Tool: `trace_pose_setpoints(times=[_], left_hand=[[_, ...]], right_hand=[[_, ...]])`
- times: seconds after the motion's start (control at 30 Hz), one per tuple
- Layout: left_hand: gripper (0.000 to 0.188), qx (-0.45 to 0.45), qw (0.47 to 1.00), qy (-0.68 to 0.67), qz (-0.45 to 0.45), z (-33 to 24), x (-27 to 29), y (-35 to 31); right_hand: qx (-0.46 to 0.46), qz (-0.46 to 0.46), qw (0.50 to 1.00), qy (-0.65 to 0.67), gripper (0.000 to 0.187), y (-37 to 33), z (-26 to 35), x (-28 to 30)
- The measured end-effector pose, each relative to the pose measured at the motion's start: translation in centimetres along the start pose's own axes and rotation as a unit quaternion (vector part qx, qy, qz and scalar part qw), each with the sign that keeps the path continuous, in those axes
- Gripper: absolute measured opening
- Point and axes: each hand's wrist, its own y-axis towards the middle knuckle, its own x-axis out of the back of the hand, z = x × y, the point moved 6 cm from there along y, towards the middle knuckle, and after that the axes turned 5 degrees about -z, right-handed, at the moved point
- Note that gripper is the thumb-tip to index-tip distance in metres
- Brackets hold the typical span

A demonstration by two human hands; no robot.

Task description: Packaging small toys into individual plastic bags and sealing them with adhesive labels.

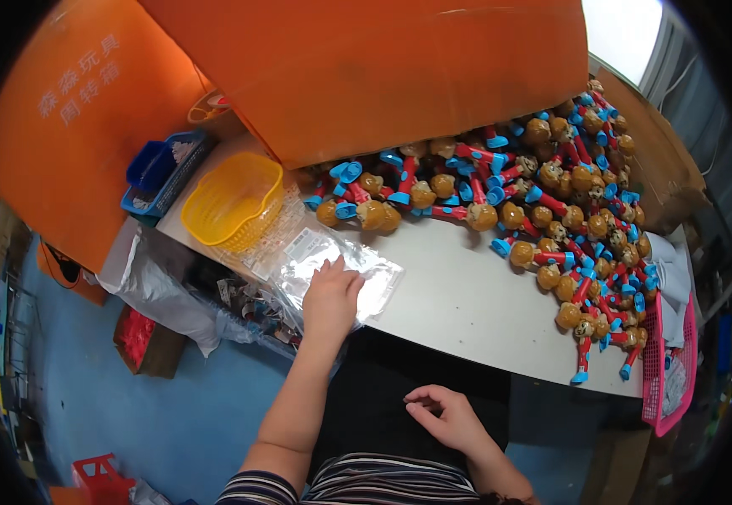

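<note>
My left hand (330, 296) reaches over the left part of the table and rests with its fingers stretched out on a stack of clear plastic bags (377, 289). My right hand (452, 418) hovers over my lap by the table's front edge. Its fingers are loosely bent, with a gap between thumb and forefinger, and I see nothing in them. Across the table from both hands lies a large heap of toy figures (543, 220) with round brown heads, red bodies and blue feet.
A yellow plastic basket (233, 200) stands beyond the bags, with a blue bin (166, 175) to its left. An orange board (366, 76) walls the back. At the right edge hangs a pink basket (654, 362). A carton with red pieces (137, 337) sits on the floor.
</note>
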Motion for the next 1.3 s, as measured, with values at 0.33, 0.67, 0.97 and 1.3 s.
trace_pose_setpoints(times=[0.33, 0.67, 0.97, 1.3], left_hand=[[0.022, 0.066, 0.967, -0.212, -0.125, -5.4, 1.8, -2.1], [0.036, -0.012, 0.954, -0.297, -0.036, -8.2, 0.3, -4.0], [0.036, -0.026, 0.989, -0.142, 0.009, -10.2, -2.5, -3.5], [0.010, -0.080, 0.990, -0.089, -0.069, -10.3, -1.9, -3.3]], right_hand=[[-0.022, -0.074, 0.977, 0.200, 0.032, 9.4, 3.5, 3.6], [-0.106, -0.096, 0.940, 0.310, 0.022, 12.7, 1.5, 5.4], [-0.008, -0.196, 0.964, 0.181, 0.020, 13.3, 2.2, 5.4], [0.118, -0.444, 0.720, -0.520, 0.045, 7.9, 7.6, 23.0]])
